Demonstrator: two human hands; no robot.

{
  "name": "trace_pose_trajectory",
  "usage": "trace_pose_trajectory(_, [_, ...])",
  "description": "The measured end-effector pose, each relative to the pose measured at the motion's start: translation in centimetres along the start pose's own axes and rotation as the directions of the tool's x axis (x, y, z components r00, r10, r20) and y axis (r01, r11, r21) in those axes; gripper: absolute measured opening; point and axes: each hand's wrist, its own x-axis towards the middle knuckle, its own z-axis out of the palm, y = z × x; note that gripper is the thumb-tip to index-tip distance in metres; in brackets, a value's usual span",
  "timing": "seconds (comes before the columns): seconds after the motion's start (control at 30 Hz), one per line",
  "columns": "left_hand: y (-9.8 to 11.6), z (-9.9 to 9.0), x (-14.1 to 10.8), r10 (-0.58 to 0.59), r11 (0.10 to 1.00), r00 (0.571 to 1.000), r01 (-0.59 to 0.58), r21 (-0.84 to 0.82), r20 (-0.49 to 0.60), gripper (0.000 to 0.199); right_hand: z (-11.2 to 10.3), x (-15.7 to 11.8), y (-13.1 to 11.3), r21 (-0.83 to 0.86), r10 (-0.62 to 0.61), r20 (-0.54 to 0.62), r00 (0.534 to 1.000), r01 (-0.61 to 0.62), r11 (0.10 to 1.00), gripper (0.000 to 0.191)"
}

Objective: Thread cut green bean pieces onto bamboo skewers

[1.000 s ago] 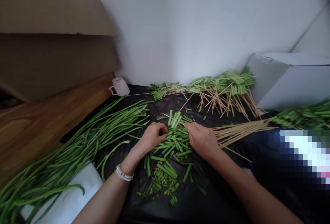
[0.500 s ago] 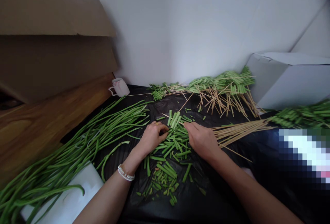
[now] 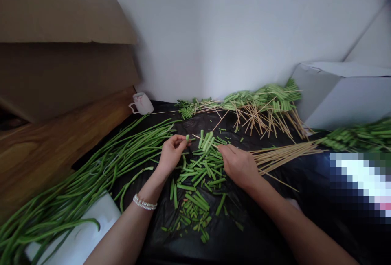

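Between thumb and fingers, my left hand [image 3: 173, 151] pinches a short green bean piece [image 3: 187, 138], just left of a skewer's pointed tip. My right hand [image 3: 236, 161] is closed on that wooden skewer [image 3: 196, 136], which carries several bean pieces [image 3: 208, 141] side by side. Beneath and between the hands lies a pile of cut bean pieces [image 3: 210, 167]. Smaller scraps [image 3: 194, 212] are nearer to me. Long uncut beans [image 3: 122, 155] spread out at the left. Bare skewers [image 3: 284, 155] lie beside my right hand.
Loaded bean skewers [image 3: 265, 98] are heaped along the wall, with more [image 3: 363, 134] at the right. A mug [image 3: 142, 103] stands at the back left. A cardboard box [image 3: 67, 73] is at the left, a white box [image 3: 345, 94] at the right. Black sheeting [image 3: 232, 240] covers the surface.
My left hand has moved left and slightly up from the pile and now holds a bean piece near the skewer tip. My right hand and the skewer have barely moved.
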Motion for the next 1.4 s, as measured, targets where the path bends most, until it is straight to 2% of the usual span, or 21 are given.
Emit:
trace_pose_trajectory(0.07, [0.3,-0.1,0.1,-0.12,0.962,0.993,0.118,-0.247,0.006,0.027,0.0,0.0,0.0,-0.005,-0.002,0.005,1.0,0.002,1.0,0.027])
trace_pose_trajectory(0.13, [0.5,-0.1,0.1,-0.198,0.889,0.979,0.199,-0.413,0.047,0.032,0.0,0.0,0.0,-0.008,-0.005,0.011,1.0,0.005,1.0,0.027])
trace_pose_trajectory(0.3, [1.0,-0.1,0.1,-0.295,0.746,0.946,0.316,-0.586,0.134,0.029,0.1,-0.1,-0.1,0.004,-0.02,0.014,1.0,0.02,1.0,0.027])
trace_pose_trajectory(0.53, [1.4,0.1,-0.1,-0.321,0.712,0.933,0.35,-0.609,0.162,0.024,0.2,-0.2,-0.4,0.015,-0.041,0.026,0.999,0.041,0.999,0.027])
trace_pose_trajectory(0.93, [1.5,0.2,-0.2,-0.313,0.715,0.934,0.35,-0.606,0.17,0.023,0.1,-0.1,-0.5,0.001,-0.031,0.072,0.997,0.031,1.0,0.027])
trace_pose_trajectory(1.4, [1.5,0.0,-0.3,-0.298,0.774,0.941,0.336,-0.537,0.158,0.028,-0.1,-0.2,-0.8,0.014,-0.019,0.112,0.994,0.018,1.0,0.028])
